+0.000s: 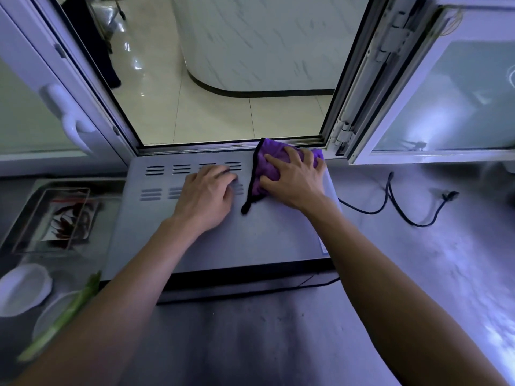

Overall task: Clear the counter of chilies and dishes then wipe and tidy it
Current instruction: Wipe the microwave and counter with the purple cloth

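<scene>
Your right hand (292,176) pressing, fingers spread, the purple cloth (269,168) onto the appliance top (250,238), left hand (207,193) resting flat beside it, chilies (69,221) lying in the clear container (53,218) on the worktop (418,260), left.

A soft purple cloth (281,165) with black trim is lying on the matt grey metal appliance top (250,235). At nine o'clock, a glossy clear plastic box (53,218) is gleaming; the grey table (418,260) is looking smooth, faintly mottled.

Black cable (404,213) beside open window (237,79)
</scene>
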Available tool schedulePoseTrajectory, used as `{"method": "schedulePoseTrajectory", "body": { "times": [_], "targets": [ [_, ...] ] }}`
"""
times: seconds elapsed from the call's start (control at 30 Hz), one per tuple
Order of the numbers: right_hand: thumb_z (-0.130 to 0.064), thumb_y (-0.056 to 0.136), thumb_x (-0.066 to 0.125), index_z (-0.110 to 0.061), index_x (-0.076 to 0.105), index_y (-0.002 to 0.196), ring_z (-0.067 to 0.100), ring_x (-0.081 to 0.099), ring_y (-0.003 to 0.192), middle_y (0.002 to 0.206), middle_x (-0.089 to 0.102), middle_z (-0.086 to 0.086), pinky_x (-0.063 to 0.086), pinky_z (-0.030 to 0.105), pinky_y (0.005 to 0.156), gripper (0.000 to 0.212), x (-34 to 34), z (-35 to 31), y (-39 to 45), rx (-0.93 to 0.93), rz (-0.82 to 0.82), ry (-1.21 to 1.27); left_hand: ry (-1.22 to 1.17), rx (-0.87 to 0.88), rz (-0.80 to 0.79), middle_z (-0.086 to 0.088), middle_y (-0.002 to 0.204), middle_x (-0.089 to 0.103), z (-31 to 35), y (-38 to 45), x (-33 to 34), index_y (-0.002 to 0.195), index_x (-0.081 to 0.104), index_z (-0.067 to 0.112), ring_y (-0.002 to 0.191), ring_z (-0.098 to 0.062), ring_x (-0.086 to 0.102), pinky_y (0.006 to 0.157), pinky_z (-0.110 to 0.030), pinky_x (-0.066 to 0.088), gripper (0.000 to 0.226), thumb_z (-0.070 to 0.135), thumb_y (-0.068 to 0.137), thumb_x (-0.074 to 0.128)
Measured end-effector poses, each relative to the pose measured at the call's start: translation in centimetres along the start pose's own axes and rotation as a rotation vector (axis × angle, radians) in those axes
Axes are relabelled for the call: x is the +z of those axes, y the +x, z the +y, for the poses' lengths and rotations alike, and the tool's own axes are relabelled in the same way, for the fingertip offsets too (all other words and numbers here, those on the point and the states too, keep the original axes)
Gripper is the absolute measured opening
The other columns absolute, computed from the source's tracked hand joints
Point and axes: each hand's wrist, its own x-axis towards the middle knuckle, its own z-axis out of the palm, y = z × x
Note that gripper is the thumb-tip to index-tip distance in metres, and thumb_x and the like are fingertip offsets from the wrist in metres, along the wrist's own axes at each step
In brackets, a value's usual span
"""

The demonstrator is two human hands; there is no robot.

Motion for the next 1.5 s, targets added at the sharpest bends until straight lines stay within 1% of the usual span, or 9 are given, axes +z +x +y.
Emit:
{"method": "schedulePoseTrajectory", "body": {
  "times": [0.17, 0.3, 0.53, 0.87, 1.0, 1.13, 1.2, 1.4, 1.5],
  "targets": [
    [-0.069, 0.079, 0.039, -0.05, 0.042, 0.142, 0.032, 0.021, 0.14, 0.154, 0.034, -0.002, 0.016, 0.058, 0.107, 0.065, 0.4, -2.2, 0.9, -0.034, -0.005, 0.01, -0.012, 0.021, 0.006, -0.003, 0.132, 0.059, -1.6, -1.0, -0.6, 0.121, 0.066, 0.014, 0.126, -0.029, 0.049, 0.097, -0.048, 0.043, 0.029, 0.016, 0.095, 0.053],
    [-0.071, 0.079, 0.039, -0.05, 0.042, 0.142, 0.032, 0.02, 0.141, 0.156, 0.032, -0.001, 0.016, 0.057, 0.109, 0.067, 0.6, -3.6, -0.6, -0.047, -0.013, 0.016, -0.006, 0.014, 0.002, -0.004, 0.133, 0.058, -2.5, -2.8, -1.3, 0.122, 0.065, 0.015, 0.128, -0.029, 0.047, 0.097, -0.049, 0.04, 0.029, 0.017, 0.095, 0.053],
    [-0.074, 0.077, 0.036, -0.049, 0.041, 0.143, 0.032, 0.018, 0.142, 0.157, 0.032, -0.001, 0.016, 0.059, 0.112, 0.071, 1.1, -5.2, -6.1, -0.068, -0.019, 0.005, 0.0, 0.055, -0.003, -0.003, 0.133, 0.058, -1.7, -6.9, -2.2, 0.121, 0.066, 0.016, 0.126, -0.029, 0.048, 0.098, -0.048, 0.042, 0.03, 0.02, 0.094, 0.053],
    [-0.073, 0.075, 0.036, -0.051, 0.045, 0.141, 0.027, 0.02, 0.142, 0.155, 0.034, -0.006, 0.018, 0.055, 0.114, 0.07, 1.1, -5.4, -14.7, 0.018, 0.011, 0.029, -0.031, 0.167, 0.005, -0.003, 0.129, 0.06, -1.5, -12.1, -2.4, 0.118, 0.067, 0.016, 0.123, -0.028, 0.051, 0.095, -0.047, 0.043, 0.028, 0.023, 0.095, 0.054],
    [-0.072, 0.073, 0.038, -0.049, 0.053, 0.135, 0.023, 0.024, 0.141, 0.149, 0.041, -0.009, 0.019, 0.052, 0.114, 0.068, 1.5, -5.4, -18.2, 0.075, 0.095, 0.07, -0.059, 0.186, -0.008, -0.001, 0.132, 0.058, -1.8, -13.2, -2.5, 0.121, 0.066, 0.017, 0.126, -0.026, 0.049, 0.098, -0.047, 0.041, 0.03, 0.023, 0.094, 0.053],
    [-0.068, 0.072, 0.049, -0.045, 0.063, 0.125, 0.024, 0.031, 0.14, 0.14, 0.05, -0.01, 0.021, 0.052, 0.114, 0.059, 2.4, -5.3, -21.0, 0.136, 0.28, 0.087, -0.073, 0.209, -0.03, 0.001, 0.134, 0.056, -1.3, -14.1, -2.4, 0.123, 0.065, 0.019, 0.128, -0.024, 0.046, 0.1, -0.046, 0.039, 0.03, 0.024, 0.096, 0.052],
    [-0.064, 0.074, 0.053, -0.042, 0.064, 0.124, 0.026, 0.03, 0.142, 0.141, 0.05, -0.007, 0.02, 0.054, 0.115, 0.055, 3.0, -5.0, -21.8, 0.171, 0.352, 0.093, -0.077, 0.232, -0.034, 0.001, 0.133, 0.057, -0.8, -14.3, -2.4, 0.122, 0.065, 0.019, 0.127, -0.025, 0.047, 0.099, -0.046, 0.039, 0.029, 0.023, 0.096, 0.052],
    [-0.061, 0.085, 0.052, -0.036, 0.057, 0.132, 0.033, 0.011, 0.15, 0.155, 0.033, 0.002, 0.019, 0.054, 0.116, 0.054, 5.1, -2.5, -22.9, 0.367, 0.455, 0.181, -0.08, 0.28, -0.058, 0.002, 0.128, 0.058, 1.4, -14.5, -2.0, 0.118, 0.067, 0.019, 0.124, -0.023, 0.047, 0.099, -0.044, 0.04, 0.027, 0.022, 0.096, 0.053],
    [-0.056, 0.091, 0.054, -0.032, 0.046, 0.143, 0.034, 0.001, 0.151, 0.163, 0.017, 0.004, 0.018, 0.053, 0.119, 0.057, 6.3, -1.4, -23.1, 0.492, 0.466, 0.376, -0.063, 0.283, -0.076, 0.001, 0.135, 0.056, 2.7, -14.2, -1.6, 0.123, 0.066, 0.018, 0.128, -0.024, 0.046, 0.103, -0.045, 0.039, 0.03, 0.023, 0.096, 0.054]
  ]
}}
